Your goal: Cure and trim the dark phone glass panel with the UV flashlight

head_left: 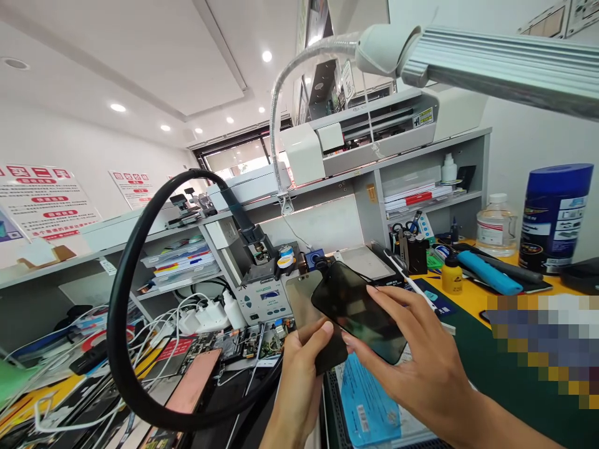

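My left hand (304, 362) grips a flat, phone-sized panel (302, 299) with a greyish reflective face, its thumb lying over the near edge. My right hand (421, 355) holds a dark smartphone (360, 308) by its long edges, thumb below and fingers above, glossy face tilted up. The smartphone overlaps part of the panel; whether the two touch I cannot tell. Beneath the hands lies a blue and white packet (367, 399) with a barcode.
A thick black hose (116, 299) loops at the left, by a hot-air station (264, 299). Circuit boards and a pink phone back (195, 380) lie below it. At the right stand a yellow bottle (452, 274), a clear jug (496, 226) and a blue canister (555, 218). A lamp arm (505, 68) hangs overhead.
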`<state>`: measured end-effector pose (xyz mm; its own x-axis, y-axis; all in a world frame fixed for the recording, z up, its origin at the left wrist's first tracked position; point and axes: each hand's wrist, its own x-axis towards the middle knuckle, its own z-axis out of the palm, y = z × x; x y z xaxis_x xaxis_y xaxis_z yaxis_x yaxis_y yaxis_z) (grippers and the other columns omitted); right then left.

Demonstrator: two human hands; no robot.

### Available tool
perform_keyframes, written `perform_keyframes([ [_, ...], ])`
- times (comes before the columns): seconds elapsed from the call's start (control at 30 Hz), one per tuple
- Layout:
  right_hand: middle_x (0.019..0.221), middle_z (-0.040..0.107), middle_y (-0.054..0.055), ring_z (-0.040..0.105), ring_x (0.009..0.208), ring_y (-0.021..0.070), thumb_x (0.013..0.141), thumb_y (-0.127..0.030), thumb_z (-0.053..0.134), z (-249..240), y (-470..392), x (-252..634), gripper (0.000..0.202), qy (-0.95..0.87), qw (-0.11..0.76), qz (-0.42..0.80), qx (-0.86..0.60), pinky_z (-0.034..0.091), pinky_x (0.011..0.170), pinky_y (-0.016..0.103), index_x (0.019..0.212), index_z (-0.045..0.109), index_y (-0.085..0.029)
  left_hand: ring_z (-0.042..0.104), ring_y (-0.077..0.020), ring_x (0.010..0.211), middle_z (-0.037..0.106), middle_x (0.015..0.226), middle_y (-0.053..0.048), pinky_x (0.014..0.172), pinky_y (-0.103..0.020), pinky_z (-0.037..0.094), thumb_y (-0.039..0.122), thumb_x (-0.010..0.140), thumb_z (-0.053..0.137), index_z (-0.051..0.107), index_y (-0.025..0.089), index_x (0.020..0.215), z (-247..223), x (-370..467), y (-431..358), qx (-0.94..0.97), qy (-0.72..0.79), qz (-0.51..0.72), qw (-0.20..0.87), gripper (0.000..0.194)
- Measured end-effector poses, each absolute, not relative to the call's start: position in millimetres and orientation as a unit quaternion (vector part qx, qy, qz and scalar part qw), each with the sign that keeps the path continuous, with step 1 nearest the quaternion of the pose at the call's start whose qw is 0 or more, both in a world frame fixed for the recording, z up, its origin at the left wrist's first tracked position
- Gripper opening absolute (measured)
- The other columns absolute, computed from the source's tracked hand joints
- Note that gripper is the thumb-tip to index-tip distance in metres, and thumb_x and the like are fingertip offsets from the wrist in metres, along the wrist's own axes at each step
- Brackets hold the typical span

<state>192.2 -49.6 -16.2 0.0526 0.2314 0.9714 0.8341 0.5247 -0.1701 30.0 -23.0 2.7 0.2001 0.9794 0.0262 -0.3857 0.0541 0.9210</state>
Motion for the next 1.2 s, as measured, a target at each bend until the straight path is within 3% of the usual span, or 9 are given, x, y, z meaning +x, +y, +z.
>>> perform_keyframes([
  [0.37, 0.114, 0.062, 0.016, 0.064, 0.105, 0.0275, 0.086, -0.029, 0.077, -11, -52, 194, 0.053, -0.621, 0.587, -0.289, -0.43, 0.059, 0.083, 0.04, 0.131, 0.059, -0.01, 0.069, -0.0187, 0.072, 0.076, 0.079, -0.01, 0.07, -0.026, 0.054, 0.035, 0.071, 0.085, 0.081, 0.01, 0.083, 8, 32, -26, 0.421, 0.349, 0.533, 0.646, 0.028],
  [0.6, 0.114, 0.062, 0.015, 0.065, 0.105, 0.0279, 0.083, -0.029, 0.08, -13, -51, 192, 0.056, -0.615, 0.606, -0.271, -0.427, 0.059, 0.083, 0.04, 0.133, 0.058, -0.014, 0.07, -0.016, 0.069, 0.078, 0.079, -0.01, 0.069, -0.024, 0.053, 0.033, 0.075, 0.082, 0.08, 0.01, 0.083, 5, 30, -24, 0.411, 0.357, 0.533, 0.648, 0.024],
  [0.67, 0.117, 0.063, 0.014, 0.065, 0.106, 0.0284, 0.082, -0.031, 0.08, -10, -52, 194, 0.058, -0.616, 0.638, -0.165, -0.432, 0.059, 0.084, 0.041, 0.134, 0.059, -0.018, 0.07, -0.0167, 0.068, 0.078, 0.079, -0.011, 0.069, -0.025, 0.053, 0.033, 0.076, 0.081, 0.08, 0.01, 0.083, 5, 30, -24, 0.413, 0.356, 0.529, 0.65, 0.025],
  [0.8, 0.111, 0.068, 0.011, 0.068, 0.085, 0.0233, 0.091, -0.046, 0.067, 4, -58, 204, 0.045, -0.586, 0.625, 0.385, -0.344, 0.059, 0.067, 0.036, 0.13, 0.064, -0.024, 0.071, -0.0212, 0.07, 0.077, 0.078, -0.013, 0.071, -0.03, 0.053, 0.037, 0.075, 0.081, 0.08, 0.007, 0.088, 7, 29, -24, 0.429, 0.354, 0.519, 0.649, 0.033],
  [0.87, 0.105, 0.071, 0.013, 0.066, 0.079, 0.0226, 0.094, -0.05, 0.06, 11, -59, 209, 0.042, -0.512, 0.595, 0.569, -0.244, 0.056, 0.063, 0.035, 0.121, 0.071, -0.02, 0.071, -0.0228, 0.071, 0.076, 0.077, -0.013, 0.072, -0.032, 0.054, 0.038, 0.074, 0.082, 0.079, 0.007, 0.089, 8, 30, -25, 0.441, 0.348, 0.517, 0.646, 0.035],
  [1.03, 0.105, 0.072, 0.016, 0.065, 0.08, 0.0246, 0.095, -0.055, 0.049, 15, -56, 213, 0.051, -0.402, 0.553, 0.714, -0.151, 0.051, 0.063, 0.034, 0.116, 0.074, -0.016, 0.071, -0.025, 0.075, 0.076, 0.084, -0.014, 0.075, -0.036, 0.056, 0.045, 0.074, 0.081, 0.077, 0.008, 0.09, 12, 31, -29, 0.441, 0.321, 0.541, 0.64, 0.04],
  [1.2, 0.098, 0.071, 0.015, 0.064, 0.074, 0.0215, 0.097, -0.063, 0.035, 12, -56, 210, 0.065, -0.346, 0.463, 0.804, -0.139, 0.049, 0.063, 0.032, 0.117, 0.073, -0.015, 0.072, -0.0241, 0.084, 0.077, 0.094, -0.013, 0.079, -0.034, 0.057, 0.042, 0.075, 0.083, 0.073, 0.01, 0.104, 18, 29, -30, 0.4, 0.304, 0.609, 0.613, 0.044],
])
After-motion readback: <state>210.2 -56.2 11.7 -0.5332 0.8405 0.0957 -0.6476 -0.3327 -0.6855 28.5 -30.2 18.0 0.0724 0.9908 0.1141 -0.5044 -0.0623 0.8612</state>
